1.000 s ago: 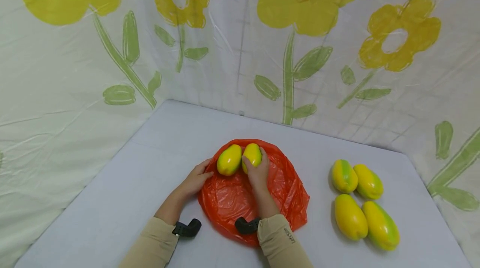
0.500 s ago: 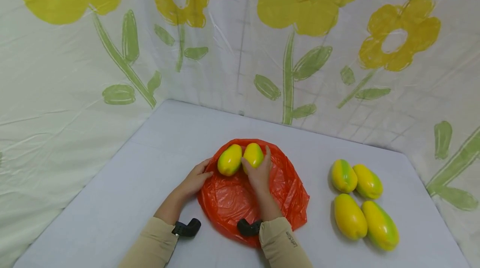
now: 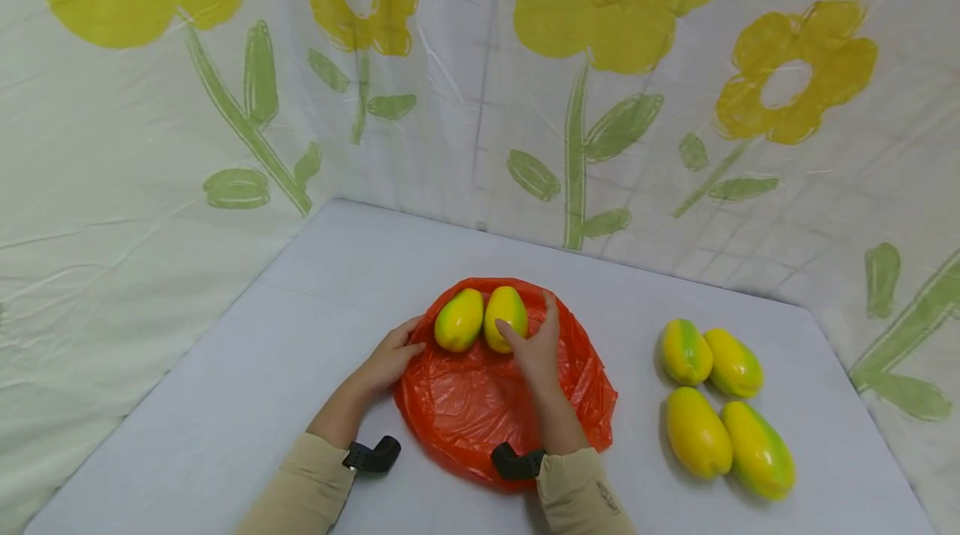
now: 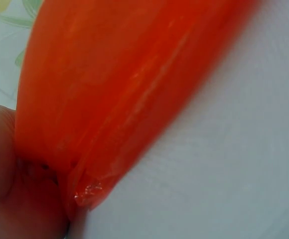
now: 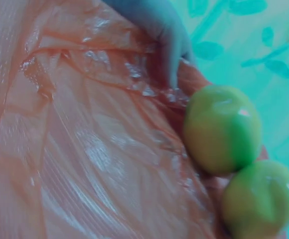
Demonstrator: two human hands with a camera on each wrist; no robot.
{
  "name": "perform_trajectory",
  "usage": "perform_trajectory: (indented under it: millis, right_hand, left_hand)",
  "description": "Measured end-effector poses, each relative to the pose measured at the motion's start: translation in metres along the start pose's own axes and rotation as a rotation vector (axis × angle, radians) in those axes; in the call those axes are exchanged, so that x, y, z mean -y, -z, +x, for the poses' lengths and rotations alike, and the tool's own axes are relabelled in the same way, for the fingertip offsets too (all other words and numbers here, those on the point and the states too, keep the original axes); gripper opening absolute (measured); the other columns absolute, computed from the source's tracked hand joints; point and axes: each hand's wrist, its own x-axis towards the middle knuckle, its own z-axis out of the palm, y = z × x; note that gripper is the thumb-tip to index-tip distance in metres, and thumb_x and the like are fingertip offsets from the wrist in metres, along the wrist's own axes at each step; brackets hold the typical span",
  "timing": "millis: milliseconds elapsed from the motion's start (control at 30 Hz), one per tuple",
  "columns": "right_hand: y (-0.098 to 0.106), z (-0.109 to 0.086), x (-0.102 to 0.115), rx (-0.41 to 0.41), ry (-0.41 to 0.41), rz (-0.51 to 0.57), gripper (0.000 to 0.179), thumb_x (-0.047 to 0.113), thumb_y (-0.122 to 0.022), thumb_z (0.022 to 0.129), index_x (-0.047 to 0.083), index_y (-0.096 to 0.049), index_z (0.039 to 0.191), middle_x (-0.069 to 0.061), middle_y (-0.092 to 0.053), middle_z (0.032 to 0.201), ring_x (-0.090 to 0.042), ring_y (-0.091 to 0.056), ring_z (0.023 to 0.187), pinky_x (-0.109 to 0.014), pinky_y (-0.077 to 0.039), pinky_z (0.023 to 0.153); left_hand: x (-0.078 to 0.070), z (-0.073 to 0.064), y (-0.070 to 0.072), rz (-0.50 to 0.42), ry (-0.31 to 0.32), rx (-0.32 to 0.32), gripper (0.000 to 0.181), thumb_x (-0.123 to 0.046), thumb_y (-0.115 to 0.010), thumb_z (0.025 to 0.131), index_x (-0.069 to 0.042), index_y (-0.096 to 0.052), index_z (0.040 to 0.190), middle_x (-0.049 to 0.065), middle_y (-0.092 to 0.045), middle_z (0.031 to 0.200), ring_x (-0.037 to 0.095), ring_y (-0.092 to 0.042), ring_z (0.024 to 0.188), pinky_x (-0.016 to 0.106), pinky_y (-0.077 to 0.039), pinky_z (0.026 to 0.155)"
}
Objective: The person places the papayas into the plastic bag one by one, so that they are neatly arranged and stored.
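A round red plastic bag (image 3: 480, 402) lies spread on the table. Two glossy yellow oval fruits with green streaks, mango- or papaya-like, rest side by side on its far part: a left fruit (image 3: 459, 321) and a right fruit (image 3: 506, 314). My left hand (image 3: 393, 356) pinches the bag's left rim, thumb on top; in the right wrist view the left hand (image 5: 169, 40) holds the gathered plastic. My right hand (image 3: 536, 347) hovers over the bag with fingers spread, its thumb in front of the right fruit; whether they touch cannot be told. The left wrist view shows the bag's outer side (image 4: 109, 84).
Several more such fruits lie on the table right of the bag, among them a rear fruit (image 3: 686, 352) and a front fruit (image 3: 759, 450). The white table (image 3: 345, 268) ends against a curtain (image 3: 450, 143) printed with yellow flowers.
My right hand has let go of the right fruit, its fingers spreading as it drew back to the right. That fruit stays on the bag. The left hand has not moved.
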Motion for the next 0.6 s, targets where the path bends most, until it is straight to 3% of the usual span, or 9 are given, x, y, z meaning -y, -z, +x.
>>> perform_trajectory:
  millis: [333, 500, 600]
  right_hand:
    - [0.036, -0.003, 0.007, 0.05, -0.089, 0.039, 0.083, 0.022, -0.07, 0.081, 0.027, -0.019, 0.146, -0.008, -0.02, 0.153, -0.035, -0.027, 0.135, -0.054, -0.038, 0.104]
    - [0.056, -0.007, 0.008, 0.082, -0.089, 0.065, 0.089, 0.028, -0.073, 0.079, 0.026, -0.016, 0.147, -0.009, -0.006, 0.158, -0.037, -0.017, 0.141, -0.053, -0.038, 0.104]
    - [0.072, -0.01, 0.01, 0.1, -0.086, 0.055, 0.089, 0.028, -0.072, 0.08, 0.025, -0.014, 0.148, -0.008, -0.002, 0.158, -0.035, -0.009, 0.144, -0.052, -0.032, 0.109]
  left_hand:
    - [-0.003, -0.001, -0.001, 0.011, 0.025, -0.012, 0.051, -0.005, -0.038, 0.095, -0.007, -0.029, 0.145, 0.017, -0.034, 0.148, 0.033, -0.042, 0.13, 0.042, -0.044, 0.101]
    - [-0.003, -0.001, 0.0, 0.009, 0.033, -0.021, 0.051, -0.005, -0.038, 0.095, -0.007, -0.03, 0.145, 0.016, -0.035, 0.148, 0.033, -0.044, 0.128, 0.04, -0.047, 0.098]
    - [-0.004, -0.001, -0.001, 0.012, 0.04, -0.02, 0.051, -0.005, -0.038, 0.095, -0.007, -0.03, 0.145, 0.017, -0.034, 0.148, 0.033, -0.044, 0.128, 0.04, -0.046, 0.098]
